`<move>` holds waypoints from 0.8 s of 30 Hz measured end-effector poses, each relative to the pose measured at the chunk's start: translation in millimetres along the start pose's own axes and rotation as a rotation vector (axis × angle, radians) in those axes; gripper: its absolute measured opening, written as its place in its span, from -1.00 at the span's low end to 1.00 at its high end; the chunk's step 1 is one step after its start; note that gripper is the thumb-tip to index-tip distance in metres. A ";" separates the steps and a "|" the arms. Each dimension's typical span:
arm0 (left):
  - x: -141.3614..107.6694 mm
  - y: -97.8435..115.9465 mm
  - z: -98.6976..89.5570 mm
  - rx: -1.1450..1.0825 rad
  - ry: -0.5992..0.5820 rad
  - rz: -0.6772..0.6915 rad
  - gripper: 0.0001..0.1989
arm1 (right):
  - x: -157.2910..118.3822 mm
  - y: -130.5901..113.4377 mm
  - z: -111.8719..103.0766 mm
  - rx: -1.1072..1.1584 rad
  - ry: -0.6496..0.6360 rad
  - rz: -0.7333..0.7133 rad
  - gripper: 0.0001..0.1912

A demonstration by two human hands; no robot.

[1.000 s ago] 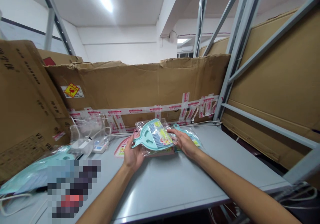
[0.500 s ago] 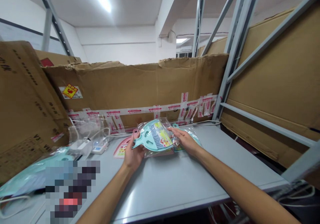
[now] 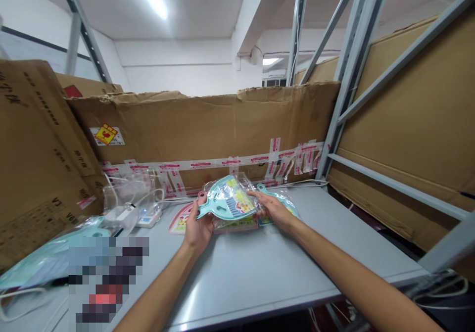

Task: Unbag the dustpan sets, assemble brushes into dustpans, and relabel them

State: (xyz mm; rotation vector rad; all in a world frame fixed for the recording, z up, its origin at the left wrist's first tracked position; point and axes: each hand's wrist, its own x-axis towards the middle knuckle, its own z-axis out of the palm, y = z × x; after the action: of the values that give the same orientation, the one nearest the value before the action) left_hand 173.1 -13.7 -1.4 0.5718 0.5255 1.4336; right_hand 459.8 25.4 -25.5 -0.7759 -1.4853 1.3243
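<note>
A mint-green toy dustpan with a blue-bristled brush (image 3: 229,201), wrapped in clear plastic, is held up at a slant over the table. Around its handle, at the left end, my left hand (image 3: 199,230) is closed. My right hand (image 3: 272,208) grips the package's right edge, fingers on the plastic wrap. Beneath and behind it lie a pink dustpan (image 3: 181,219) on the left and another mint-green dustpan (image 3: 287,203) on the right, both partly hidden. A pink piece (image 3: 237,225) shows under the held package.
The grey table (image 3: 237,277) has a taped cardboard sheet (image 3: 200,129) along its back. On the left are a cardboard box (image 3: 40,164), a power adapter with cables (image 3: 124,215) and a bagged mint-green item (image 3: 55,253). A metal shelf post (image 3: 341,94) rises at right.
The held dustpan package has tilted slightly, and light now glares across its wrap. Both hands keep their grip in almost the same place.
</note>
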 end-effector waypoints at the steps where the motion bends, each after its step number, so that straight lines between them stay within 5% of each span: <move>1: 0.4 -0.4 -0.5 -0.004 0.004 0.005 -0.54 | -0.5 -1.1 0.6 0.007 0.001 -0.004 -0.39; 20: 4.8 -2.3 -4.8 -0.018 0.035 0.053 -0.53 | -1.7 -5.3 5.7 0.052 -0.022 -0.007 -0.41; 24: 2.0 -0.8 -1.0 0.006 0.010 0.008 -0.53 | 2.2 -5.6 -0.8 0.091 0.083 -0.012 -0.38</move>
State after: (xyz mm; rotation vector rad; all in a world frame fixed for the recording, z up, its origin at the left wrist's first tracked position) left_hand 173.2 -11.7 -2.6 0.5721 0.5357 1.4439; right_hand 460.6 26.5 -19.7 -0.7537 -1.3532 1.3253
